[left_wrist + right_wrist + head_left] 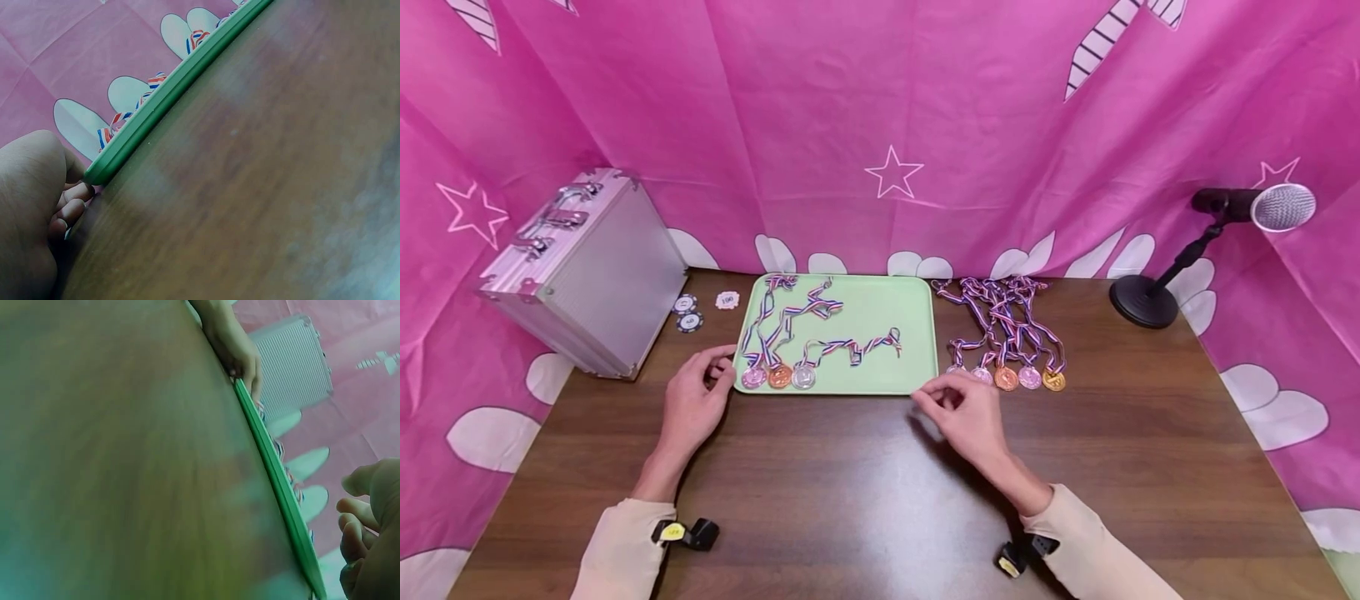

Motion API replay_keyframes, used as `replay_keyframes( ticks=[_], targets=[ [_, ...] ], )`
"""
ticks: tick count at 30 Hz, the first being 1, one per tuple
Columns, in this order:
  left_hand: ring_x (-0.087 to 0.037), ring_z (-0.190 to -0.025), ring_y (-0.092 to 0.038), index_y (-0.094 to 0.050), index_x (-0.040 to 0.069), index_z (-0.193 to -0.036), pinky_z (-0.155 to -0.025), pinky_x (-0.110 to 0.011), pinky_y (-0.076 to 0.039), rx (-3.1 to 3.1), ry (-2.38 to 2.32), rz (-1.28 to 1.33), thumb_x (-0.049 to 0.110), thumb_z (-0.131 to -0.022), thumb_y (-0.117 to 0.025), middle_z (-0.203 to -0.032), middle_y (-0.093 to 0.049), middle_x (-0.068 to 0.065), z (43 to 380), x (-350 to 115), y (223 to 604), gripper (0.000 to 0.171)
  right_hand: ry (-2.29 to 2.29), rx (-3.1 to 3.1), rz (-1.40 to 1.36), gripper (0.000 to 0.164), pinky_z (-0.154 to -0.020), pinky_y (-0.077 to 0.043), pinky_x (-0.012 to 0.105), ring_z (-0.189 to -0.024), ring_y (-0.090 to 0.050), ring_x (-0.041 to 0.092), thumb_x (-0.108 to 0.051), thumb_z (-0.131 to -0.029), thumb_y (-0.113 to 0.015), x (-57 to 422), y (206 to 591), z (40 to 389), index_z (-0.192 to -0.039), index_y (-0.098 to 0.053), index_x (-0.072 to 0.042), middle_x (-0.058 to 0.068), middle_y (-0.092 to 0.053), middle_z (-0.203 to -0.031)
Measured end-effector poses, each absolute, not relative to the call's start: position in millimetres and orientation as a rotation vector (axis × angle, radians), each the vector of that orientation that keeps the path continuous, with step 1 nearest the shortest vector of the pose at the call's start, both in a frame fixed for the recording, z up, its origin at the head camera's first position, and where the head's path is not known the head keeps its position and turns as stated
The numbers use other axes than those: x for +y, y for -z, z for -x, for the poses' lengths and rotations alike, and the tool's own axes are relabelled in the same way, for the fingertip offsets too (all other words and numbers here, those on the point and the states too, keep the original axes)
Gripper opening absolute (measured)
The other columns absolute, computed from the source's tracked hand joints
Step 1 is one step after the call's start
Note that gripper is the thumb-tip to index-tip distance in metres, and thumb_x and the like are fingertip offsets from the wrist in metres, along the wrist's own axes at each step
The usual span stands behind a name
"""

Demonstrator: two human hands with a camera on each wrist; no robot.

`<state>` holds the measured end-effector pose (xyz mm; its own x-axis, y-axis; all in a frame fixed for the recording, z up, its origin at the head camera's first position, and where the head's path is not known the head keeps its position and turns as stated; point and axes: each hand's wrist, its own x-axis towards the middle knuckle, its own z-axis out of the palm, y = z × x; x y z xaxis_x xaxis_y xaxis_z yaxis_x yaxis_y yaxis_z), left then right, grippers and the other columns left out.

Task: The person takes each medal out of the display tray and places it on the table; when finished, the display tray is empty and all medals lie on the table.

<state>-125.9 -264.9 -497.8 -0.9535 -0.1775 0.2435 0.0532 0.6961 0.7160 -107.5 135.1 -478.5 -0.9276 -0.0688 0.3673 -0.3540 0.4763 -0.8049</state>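
Observation:
Against the left edge of a green tray (887, 325) my left hand (695, 396) rests with bent fingers, its thumb at the near corner. Three medals lie in a row along the tray's front left: a pinkish one (754, 377), a bronze one (780, 376) and a silver one (803, 377), their striped ribbons (855, 350) spread behind. My right hand (966, 414) hovers by the front right corner, fingers loosely curled and holding nothing; the right wrist view shows its fingers (356, 534) apart from the tray.
Right of the tray lie several more medals (1006, 377) with tangled ribbons (1000, 308). A silver case (602, 283) stands at the left, beside poker chips (689, 322) and a pale chip (727, 300). A microphone stand (1144, 300) is at the back right, before a pink curtain (820, 150).

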Motion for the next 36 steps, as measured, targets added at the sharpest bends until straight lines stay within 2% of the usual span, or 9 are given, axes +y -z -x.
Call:
replay_keyframes(
  ticks=[8,15,18,22,26,29,36],
  targets=[
    [-0.024,-0.097,-0.059,-0.074,0.003,-0.136,-0.08,-0.022,-0.039,-2.608,1.11,-0.085,0.006,-0.106,-0.064,-0.108,-0.068,-0.015,125.1,-266.3,499.4,0.032,-1.406,-2.497,-0.483,0.009,-0.059,-0.049,0.023,-0.061,-0.056,0.002,-0.015,-0.088,-0.094,80.3,472.1,121.0,-0.092,-0.086,-0.012,-0.001,-0.075,-0.084],
    [-0.025,-0.1,-0.058,-0.073,0.003,-0.138,-0.082,-0.027,-0.039,-2.63,1.128,-0.108,0.008,-0.108,-0.063,-0.111,-0.067,-0.015,124.3,-265.0,499.3,0.032,-1.246,-2.587,-0.55,0.009,-0.069,-0.052,0.025,-0.069,-0.065,0.009,-0.018,-0.089,-0.092,37.7,474.0,133.1,-0.094,-0.087,-0.012,-0.001,-0.076,-0.086],
    [-0.024,-0.099,-0.057,-0.073,0.003,-0.138,-0.082,-0.028,-0.04,-2.631,1.121,-0.108,0.008,-0.107,-0.063,-0.11,-0.067,-0.014,124.9,-265.5,500.4,0.032,-1.179,-2.629,-0.538,0.012,-0.072,-0.053,0.028,-0.073,-0.067,0.01,-0.023,-0.09,-0.092,22.0,474.7,137.5,-0.096,-0.087,-0.014,-0.003,-0.077,-0.086],
    [-0.024,-0.098,-0.058,-0.074,0.003,-0.136,-0.081,-0.026,-0.04,-2.614,1.115,-0.101,0.006,-0.106,-0.064,-0.109,-0.068,-0.015,124.9,-266.8,501.3,0.032,-1.066,-2.696,-0.455,0.019,-0.066,-0.051,0.031,-0.075,-0.068,0.009,-0.037,-0.09,-0.093,3.0,475.7,142.8,-0.098,-0.087,-0.021,-0.009,-0.075,-0.083],
    [-0.023,-0.097,-0.058,-0.074,0.003,-0.135,-0.08,-0.024,-0.039,-2.604,1.112,-0.097,0.006,-0.105,-0.064,-0.107,-0.068,-0.014,124.5,-267.8,501.1,0.032,-0.975,-2.757,-0.365,0.028,-0.06,-0.045,0.029,-0.072,-0.063,0.007,-0.052,-0.088,-0.092,-12.8,476.6,146.4,-0.094,-0.085,-0.026,-0.014,-0.068,-0.079],
    [-0.023,-0.097,-0.058,-0.075,0.004,-0.135,-0.08,-0.024,-0.039,-2.603,1.114,-0.098,0.006,-0.105,-0.064,-0.107,-0.068,-0.013,124.7,-267.6,499.7,0.031,-0.94,-2.782,-0.336,0.033,-0.058,-0.043,0.029,-0.07,-0.06,0.006,-0.057,-0.084,-0.094,-21.9,479.4,150.6,-0.09,-0.083,-0.026,-0.015,-0.064,-0.076],
    [-0.023,-0.097,-0.058,-0.075,0.003,-0.135,-0.081,-0.025,-0.039,-2.605,1.118,-0.086,0.006,-0.105,-0.064,-0.107,-0.068,-0.014,126.4,-266.1,498.2,0.031,-1.044,-2.823,-0.263,0.032,-0.062,-0.047,0.029,-0.073,-0.064,0.004,-0.052,-0.079,-0.1,-23.6,483.4,159.9,-0.09,-0.083,-0.028,-0.017,-0.068,-0.075]
  ],
)
